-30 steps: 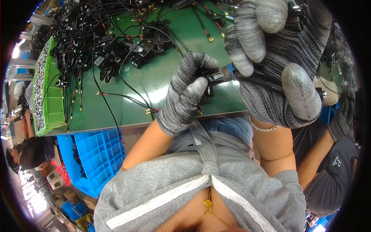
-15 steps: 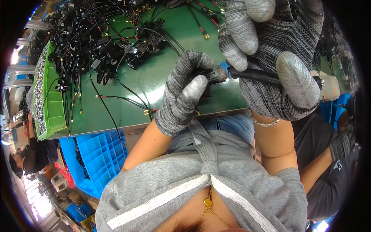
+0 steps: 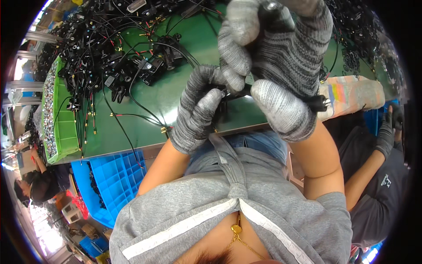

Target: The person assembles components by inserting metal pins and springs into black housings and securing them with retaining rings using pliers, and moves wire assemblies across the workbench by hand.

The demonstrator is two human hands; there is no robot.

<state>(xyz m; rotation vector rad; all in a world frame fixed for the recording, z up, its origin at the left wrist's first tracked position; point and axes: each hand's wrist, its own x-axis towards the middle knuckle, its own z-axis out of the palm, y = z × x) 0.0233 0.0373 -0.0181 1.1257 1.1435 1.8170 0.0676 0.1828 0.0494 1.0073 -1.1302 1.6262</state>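
Both my hands wear grey knitted gloves and work close together over the green table [image 3: 246, 116]. My left hand [image 3: 193, 110] is closed, thumb against fingers, on a small black part [image 3: 223, 104] that my fingers mostly hide. Across the palm of my right hand [image 3: 285, 61] lies a black rod-shaped tool [image 3: 315, 103] with a metal tip at its outer end; the thumb presses over it. The tool's inner end points at the left fingertips, and whether it touches the part is hidden. Something small and shiny [image 3: 271, 6] shows at my upper right fingers.
A heap of black clamp parts and cables [image 3: 118, 57] covers the table's far left. A green bin of small metal pieces [image 3: 63, 127] stands at the left edge, a blue crate [image 3: 116, 185] below. At right lie a beige wrapped bundle [image 3: 354, 94] and more black parts [image 3: 351, 39]; a co-worker [image 3: 373, 185] sits there.
My right hand has moved left, bringing the tool closer to my left hand. The tool's blue end no longer shows. My left hand has shifted slightly left.
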